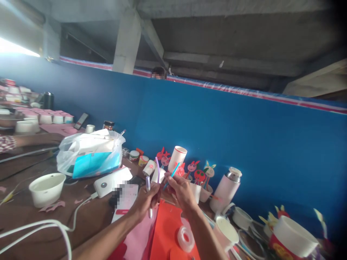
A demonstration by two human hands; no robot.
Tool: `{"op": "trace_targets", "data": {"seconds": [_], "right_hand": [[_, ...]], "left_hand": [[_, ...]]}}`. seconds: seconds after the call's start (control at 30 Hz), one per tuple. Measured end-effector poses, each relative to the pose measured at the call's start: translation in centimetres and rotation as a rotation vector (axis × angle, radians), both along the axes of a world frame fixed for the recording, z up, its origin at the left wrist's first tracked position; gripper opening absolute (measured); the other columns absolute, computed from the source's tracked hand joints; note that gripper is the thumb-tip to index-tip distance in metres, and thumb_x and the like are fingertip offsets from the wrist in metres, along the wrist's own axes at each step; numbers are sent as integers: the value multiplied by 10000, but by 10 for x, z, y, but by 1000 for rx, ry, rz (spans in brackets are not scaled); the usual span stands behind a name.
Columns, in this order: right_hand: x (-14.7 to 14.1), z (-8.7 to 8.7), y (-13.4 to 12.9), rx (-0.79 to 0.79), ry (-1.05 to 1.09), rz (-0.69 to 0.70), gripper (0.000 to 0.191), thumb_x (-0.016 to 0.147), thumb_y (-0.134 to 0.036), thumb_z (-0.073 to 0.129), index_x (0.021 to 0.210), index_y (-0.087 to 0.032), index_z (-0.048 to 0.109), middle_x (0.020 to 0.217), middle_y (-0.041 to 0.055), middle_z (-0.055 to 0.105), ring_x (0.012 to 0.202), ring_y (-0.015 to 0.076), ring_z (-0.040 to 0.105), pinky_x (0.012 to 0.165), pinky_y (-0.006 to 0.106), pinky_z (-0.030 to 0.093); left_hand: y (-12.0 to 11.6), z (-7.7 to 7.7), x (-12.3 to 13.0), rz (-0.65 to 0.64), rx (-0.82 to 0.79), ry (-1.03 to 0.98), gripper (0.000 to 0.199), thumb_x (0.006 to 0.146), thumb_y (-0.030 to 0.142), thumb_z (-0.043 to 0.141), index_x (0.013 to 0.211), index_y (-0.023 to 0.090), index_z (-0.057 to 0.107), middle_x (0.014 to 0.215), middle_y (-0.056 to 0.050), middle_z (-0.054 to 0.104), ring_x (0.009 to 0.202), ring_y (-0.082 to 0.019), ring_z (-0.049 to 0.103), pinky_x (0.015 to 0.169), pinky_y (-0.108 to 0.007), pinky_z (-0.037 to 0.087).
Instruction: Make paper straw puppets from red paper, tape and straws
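My left hand (148,198) is closed around a pale, slim pen-like stick (148,183) and a thin purple straw (157,167) that points upward. Beside it, my right hand (181,188) grips a blue straw (175,169), tilted up to the right. The two hands are close together above red paper (166,227) and pink paper (143,231). A roll of clear tape (185,238) lies on the red sheet by my right forearm. Just beyond the hands stand a tall white cup (178,157) and several paper animal faces on sticks, among them a red one (199,175).
A plastic bag (90,148), a white device with a cable (112,182) and an oval white bowl (47,189) sit left. Rightward are a thermos (226,189) and several paper cups. A blue partition (244,137) closes off the back. Another person's arm (38,140) reaches in at left.
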State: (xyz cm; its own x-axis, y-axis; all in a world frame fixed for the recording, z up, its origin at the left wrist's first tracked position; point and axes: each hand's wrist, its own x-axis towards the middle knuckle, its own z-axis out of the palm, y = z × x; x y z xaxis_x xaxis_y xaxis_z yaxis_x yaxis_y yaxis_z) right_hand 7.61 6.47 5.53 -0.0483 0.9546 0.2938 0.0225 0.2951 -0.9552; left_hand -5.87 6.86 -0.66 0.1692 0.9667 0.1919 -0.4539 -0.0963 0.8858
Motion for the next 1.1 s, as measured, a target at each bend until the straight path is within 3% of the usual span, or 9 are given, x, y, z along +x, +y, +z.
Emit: {"op": "trace_targets", "data": {"seconds": [0.1, 0.2, 0.37, 0.53, 0.73, 0.9, 1.1], "right_hand": [[-2, 3, 4, -4, 80, 28, 435, 685, -491, 744, 944, -160, 634, 692, 12, 641, 532, 114, 531, 520, 245, 452], [-1, 8, 5, 4, 118, 27, 420, 688, -459, 751, 945, -152, 622, 759, 34, 680, 563, 123, 583, 593, 272, 503], [4, 24, 5, 54, 136, -24, 372, 703, -459, 752, 898, -168, 624, 718, 12, 683, 523, 116, 577, 568, 257, 493], [10, 32, 7, 82, 100, -48, 349, 700, -469, 764, 800, -164, 629, 658, 3, 655, 512, 111, 536, 513, 237, 446], [16, 22, 0, 69, 33, -68, 386, 654, -511, 779, 643, -180, 582, 548, -15, 585, 512, 120, 518, 541, 247, 431], [21, 8, -8, 43, -52, -73, 429, 622, -558, 770, 625, -183, 563, 504, -36, 518, 466, 107, 444, 465, 230, 351], [26, -14, -22, 27, -153, -70, 281, 741, -432, 706, 660, -180, 610, 541, -21, 555, 517, 139, 516, 516, 253, 417]], "left_hand": [[1, 0, -2, 24, 11, 0, 568, 671, 670, 733, 544, 152, 539, 351, 63, 400, 338, -40, 312, 399, -197, 207], [1, -5, 0, 12, 4, -13, 555, 687, 668, 719, 584, 144, 569, 366, 52, 435, 341, -44, 329, 402, -201, 218], [-1, -5, 3, -29, -40, -54, 507, 679, 616, 749, 825, 140, 657, 580, 38, 566, 370, -35, 367, 384, -193, 223], [-3, -2, 2, -63, -66, -78, 510, 645, 562, 795, 882, 127, 675, 591, 38, 574, 377, -31, 379, 385, -191, 224], [-3, -8, 3, -90, -28, -5, 504, 666, 574, 773, 882, 129, 674, 611, 21, 593, 367, -38, 388, 380, -196, 213], [-4, -12, 6, -108, -8, 86, 476, 701, 600, 737, 687, 138, 622, 464, 45, 491, 358, -48, 367, 390, -197, 212], [-6, -16, 6, -139, 29, 169, 477, 745, 607, 692, 667, 144, 611, 404, 52, 435, 355, -67, 359, 387, -204, 223]]}}
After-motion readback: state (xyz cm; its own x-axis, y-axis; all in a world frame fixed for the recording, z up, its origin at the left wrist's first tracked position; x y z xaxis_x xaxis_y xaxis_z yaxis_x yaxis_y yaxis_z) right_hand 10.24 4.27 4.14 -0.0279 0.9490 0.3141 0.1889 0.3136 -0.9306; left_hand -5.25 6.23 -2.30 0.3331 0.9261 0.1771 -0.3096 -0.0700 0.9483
